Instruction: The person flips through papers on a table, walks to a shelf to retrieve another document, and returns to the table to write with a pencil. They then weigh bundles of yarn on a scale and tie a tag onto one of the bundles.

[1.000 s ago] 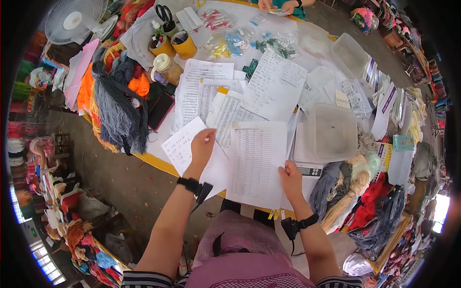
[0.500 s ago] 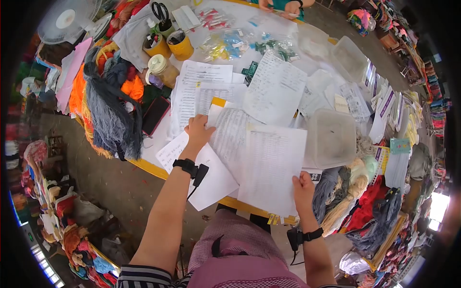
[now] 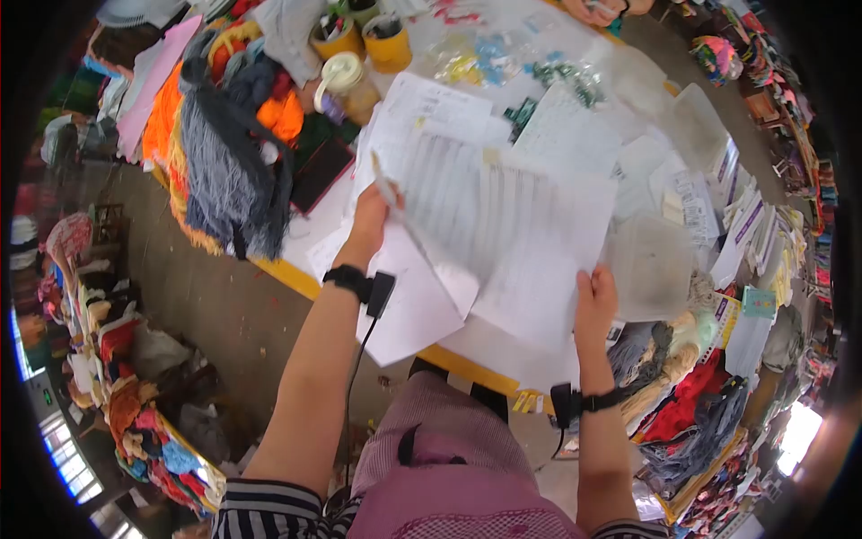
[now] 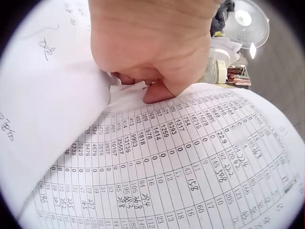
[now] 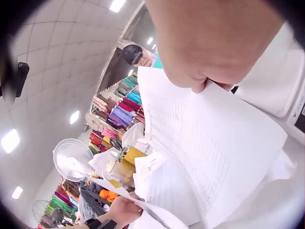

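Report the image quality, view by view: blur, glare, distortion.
Head: fisheye bending with a black rim, smeared print on the sheet held by the right hand, a blown-out bright patch at lower right. Left wrist: dark corners, but many figures on the printed page readable. Right wrist: glaring ceiling lights, print washed out.

A white printed sheet [image 3: 548,247], ruled in table rows, stands bowed and partly raised just left of the plastic box [image 3: 654,278]. Farther left of the box, a second sheet [image 3: 440,193], with number columns and handwritten figures, is lifted along its left edge, partly overlapped by the first.
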